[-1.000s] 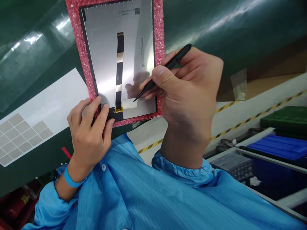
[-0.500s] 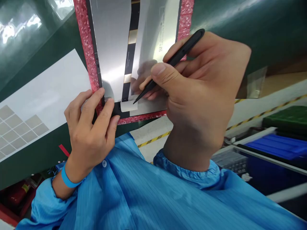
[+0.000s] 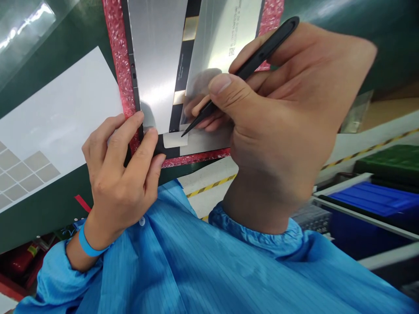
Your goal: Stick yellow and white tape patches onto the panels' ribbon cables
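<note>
A silver metal-backed panel with a black strip down its middle lies on pink bubble wrap. Near its lower left corner sits a small whitish sticker, at the foot of the strip. My right hand grips a slim black pointed tool like a pen, its tip on or just above the sticker. My left hand rests with fingers apart on the panel's lower left corner and the wrap's edge, holding nothing.
A white sheet with grey square stickers lies on the green table at the left. Clear plastic is at the upper left. Beyond the table at the right are blue bins and a green one.
The view has shifted and come slightly closer to the panel. My right hand and the tool appear larger and further right, while the tip stays at the sticker. My left hand keeps its place on the corner.
</note>
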`<state>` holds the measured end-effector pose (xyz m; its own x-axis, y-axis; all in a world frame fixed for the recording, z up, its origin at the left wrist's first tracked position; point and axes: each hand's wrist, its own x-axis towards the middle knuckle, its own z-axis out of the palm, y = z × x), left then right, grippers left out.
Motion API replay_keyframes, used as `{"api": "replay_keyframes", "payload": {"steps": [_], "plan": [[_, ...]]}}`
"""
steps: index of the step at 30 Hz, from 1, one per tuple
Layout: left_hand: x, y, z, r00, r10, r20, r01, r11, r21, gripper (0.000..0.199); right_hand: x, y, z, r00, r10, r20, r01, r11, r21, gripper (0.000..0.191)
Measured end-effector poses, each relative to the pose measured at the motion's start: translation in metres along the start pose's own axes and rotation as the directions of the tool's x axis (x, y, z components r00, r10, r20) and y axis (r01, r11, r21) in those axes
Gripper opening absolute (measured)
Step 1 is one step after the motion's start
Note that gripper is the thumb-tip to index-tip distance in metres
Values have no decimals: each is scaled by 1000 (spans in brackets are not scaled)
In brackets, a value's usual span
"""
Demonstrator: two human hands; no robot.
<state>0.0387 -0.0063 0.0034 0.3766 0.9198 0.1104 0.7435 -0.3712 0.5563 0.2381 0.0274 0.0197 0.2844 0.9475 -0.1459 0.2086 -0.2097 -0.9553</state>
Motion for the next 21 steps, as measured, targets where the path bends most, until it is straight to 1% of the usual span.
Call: {"api": "replay_keyframes", "payload": {"steps": [4, 7, 12, 16, 19, 21], "plan": [[0, -2, 1, 1000, -12, 25, 12, 1000, -9, 37, 0, -2, 0, 1000, 11, 19, -11, 1000, -14, 17], [0, -2, 1, 1000, -14, 28, 14, 1000, 0, 38, 0, -3, -1, 1000, -8, 18, 8, 1000, -7, 17], [-1, 2, 0, 999, 35, -20, -34, 999, 34, 33, 0, -2, -1, 1000, 1, 19, -1, 999, -35, 19], [1, 4, 0, 997, 73, -4, -73, 996, 48, 31, 0, -1, -1, 1000, -20, 16, 21, 999, -27, 19], [2, 4, 0, 997, 79, 8, -79, 995, 60, 30, -1, -2, -1, 999, -27, 24, 27, 999, -22, 17], [2, 4, 1, 996, 93, -3, -92, 994, 65, 29, -1, -2, -1, 999, -26, 27, 27, 999, -19, 17]]}}
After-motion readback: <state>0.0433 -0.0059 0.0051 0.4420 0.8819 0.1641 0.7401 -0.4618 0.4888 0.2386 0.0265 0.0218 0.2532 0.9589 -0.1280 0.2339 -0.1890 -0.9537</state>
